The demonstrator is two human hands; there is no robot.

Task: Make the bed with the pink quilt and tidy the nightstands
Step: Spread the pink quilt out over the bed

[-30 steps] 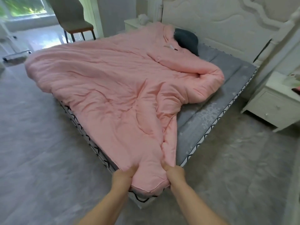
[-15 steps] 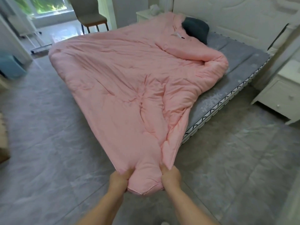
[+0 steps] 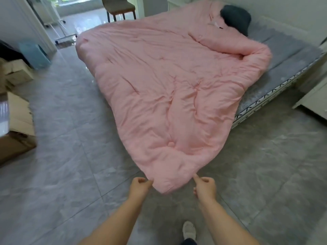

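- Pink quilt (image 3: 169, 89) sprawls across the bed (image 3: 283, 50), its corner stretching off toward 6 o'clock.
- Left hand (image 3: 139, 187) and right hand (image 3: 205, 187) each pinch that corner.
- Dark pillow (image 3: 236, 19) lies at 1 o'clock.

no readable text, labels or signs

The bed (image 3: 290, 55) bears a pink quilt (image 3: 169, 82) and dark pillow (image 3: 237, 19).

The person has stepped back from the bed (image 3: 276, 55), and the pink quilt (image 3: 168, 85) is now pulled farther off its foot, stretched over the floor (image 3: 70, 174). The left hand (image 3: 139, 187) and right hand (image 3: 205, 187) have moved apart, each grip now pinching one side of the corner.
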